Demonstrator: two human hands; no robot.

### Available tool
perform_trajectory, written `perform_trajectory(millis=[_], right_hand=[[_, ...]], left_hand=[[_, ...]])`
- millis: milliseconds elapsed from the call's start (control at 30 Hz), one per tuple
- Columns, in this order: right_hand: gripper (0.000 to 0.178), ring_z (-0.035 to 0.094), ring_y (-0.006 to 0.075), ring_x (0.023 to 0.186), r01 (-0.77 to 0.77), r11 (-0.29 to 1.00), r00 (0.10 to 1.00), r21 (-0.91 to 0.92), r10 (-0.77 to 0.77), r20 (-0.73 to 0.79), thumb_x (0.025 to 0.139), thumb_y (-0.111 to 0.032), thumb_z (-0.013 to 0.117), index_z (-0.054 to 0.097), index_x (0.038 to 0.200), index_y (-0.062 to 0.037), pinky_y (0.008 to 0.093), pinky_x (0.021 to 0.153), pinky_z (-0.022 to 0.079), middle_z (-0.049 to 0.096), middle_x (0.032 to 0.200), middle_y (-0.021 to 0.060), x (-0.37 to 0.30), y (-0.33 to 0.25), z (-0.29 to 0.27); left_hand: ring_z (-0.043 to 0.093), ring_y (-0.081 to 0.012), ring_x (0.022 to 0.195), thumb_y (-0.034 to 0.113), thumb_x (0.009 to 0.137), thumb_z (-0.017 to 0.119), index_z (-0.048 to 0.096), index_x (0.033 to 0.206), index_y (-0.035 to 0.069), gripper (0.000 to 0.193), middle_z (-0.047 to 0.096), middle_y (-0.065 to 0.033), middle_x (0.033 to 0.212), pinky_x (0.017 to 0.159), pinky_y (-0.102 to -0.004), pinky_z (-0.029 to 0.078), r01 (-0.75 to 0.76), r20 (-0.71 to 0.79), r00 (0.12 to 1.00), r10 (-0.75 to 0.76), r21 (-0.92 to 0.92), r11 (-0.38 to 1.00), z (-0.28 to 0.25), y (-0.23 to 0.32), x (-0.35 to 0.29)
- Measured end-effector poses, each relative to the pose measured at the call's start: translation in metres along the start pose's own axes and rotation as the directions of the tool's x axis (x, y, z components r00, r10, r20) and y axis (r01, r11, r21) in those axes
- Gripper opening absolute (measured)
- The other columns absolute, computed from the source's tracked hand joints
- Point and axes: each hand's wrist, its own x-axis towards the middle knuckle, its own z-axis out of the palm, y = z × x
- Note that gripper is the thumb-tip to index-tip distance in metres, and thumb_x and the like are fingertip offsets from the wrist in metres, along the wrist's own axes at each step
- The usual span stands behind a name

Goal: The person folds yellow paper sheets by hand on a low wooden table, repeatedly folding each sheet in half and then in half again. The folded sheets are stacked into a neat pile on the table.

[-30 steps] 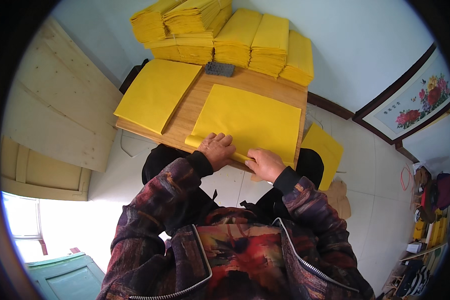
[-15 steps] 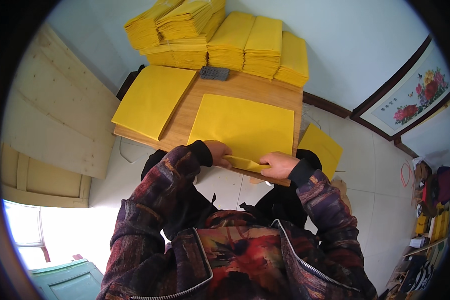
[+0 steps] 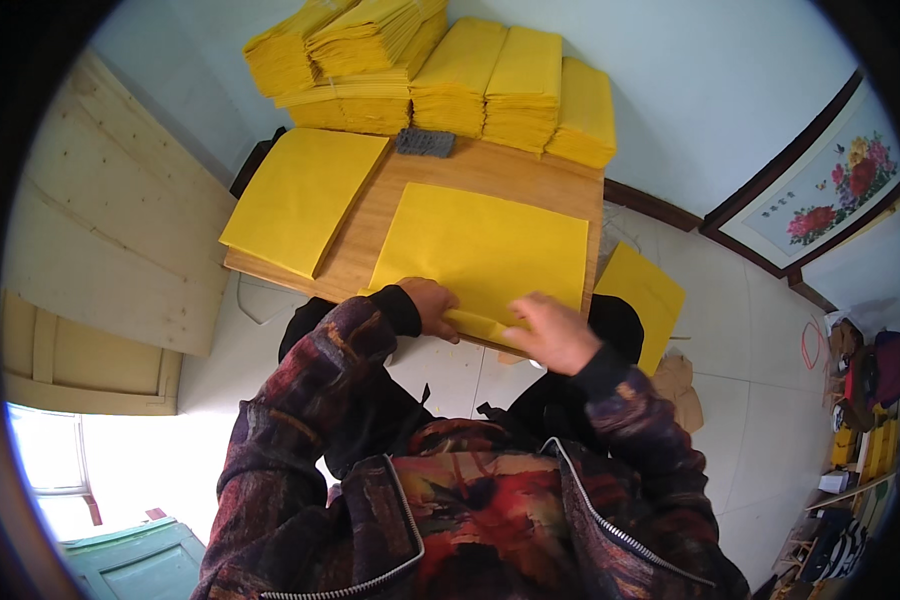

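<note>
A yellow paper sheet (image 3: 490, 240) lies on the wooden table in front of me, with its near edge folded up into a narrow strip (image 3: 478, 325). My left hand (image 3: 430, 305) grips the left part of this fold at the table's front edge, its fingertips partly hidden. At the fold's right end is my right hand (image 3: 558, 335), slightly blurred, thumb and fingers apart above the paper. Whether its thumb still touches the strip is unclear.
Flat yellow sheets in a pile (image 3: 305, 200) cover the table's left side. Folded yellow paper stacks (image 3: 450, 75) line the back, a dark grey block (image 3: 425, 142) before them. Another yellow sheet (image 3: 642, 305) is low at the right, beside my knee. A framed flower picture (image 3: 820, 200) leans right.
My right hand has let go of the fold's right end and lifted slightly, its fingers spreading. My left hand stays on the fold, nearly in place.
</note>
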Motion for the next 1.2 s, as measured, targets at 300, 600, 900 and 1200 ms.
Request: perform_trajectory(millis=[300, 600, 900, 1200], right_hand=[[0.04, 0.06, 0.0405, 0.074, -0.133, 0.988, 0.971, 0.075, 0.114, 0.21, 0.091, -0.037, 0.057, 0.059, 0.076, -0.0004, 0.0489, 0.065, 0.045, 0.061, 0.073, 0.0217, 0.028, 0.003, 0.03], [0.041, 0.059, 0.0392, 0.07, -0.12, 0.987, 0.952, 0.108, 0.084, 0.293, 0.091, -0.039, 0.058, 0.062, 0.079, -0.0001, 0.0476, 0.063, 0.044, 0.062, 0.074, 0.0214, 0.035, 0.017, 0.028], [0.029, 0.062, 0.0362, 0.075, -0.068, 0.995, 0.979, -0.07, 0.08, 0.189, 0.088, -0.031, 0.062, 0.058, 0.087, -0.0017, 0.0443, 0.065, 0.048, 0.062, 0.074, 0.0171, 0.031, 0.003, 0.024], [0.035, 0.063, 0.0385, 0.087, -0.006, 0.984, 0.947, -0.177, 0.062, 0.315, 0.078, -0.029, 0.072, 0.062, 0.095, -0.0005, 0.0463, 0.078, 0.05, 0.066, 0.089, 0.0224, 0.035, -0.011, 0.029]], left_hand=[[0.065, -0.0356, 0.083, 0.051, 0.07, 0.075, 0.07, 0.096, 0.011, 0.048, 0.068, -0.0159, 0.082, 0.074, -0.0441, 0.05, 0.04, 0.01, 0.999, -0.04, 0.019, 0.999, -0.002, 0.004, -0.005], [0.063, -0.0347, 0.091, 0.049, 0.072, 0.074, 0.061, 0.107, 0.011, 0.053, 0.067, -0.0136, 0.094, 0.077, -0.0455, 0.049, -0.019, -0.191, 0.979, 0.069, 0.248, 0.969, 0.012, 0.0, -0.008], [0.064, -0.0353, 0.087, 0.048, 0.071, 0.075, 0.063, 0.105, 0.012, 0.051, 0.068, -0.0147, 0.09, 0.076, -0.0461, 0.05, 0.067, -0.056, 0.997, -0.061, 0.128, 0.99, 0.018, 0.001, -0.005], [0.065, -0.036, 0.084, 0.043, 0.073, 0.074, 0.067, 0.093, 0.011, 0.038, 0.068, -0.0141, 0.085, 0.072, -0.0465, 0.05, 0.038, -0.061, 0.998, -0.031, 0.129, 0.991, 0.005, 0.004, -0.006]])
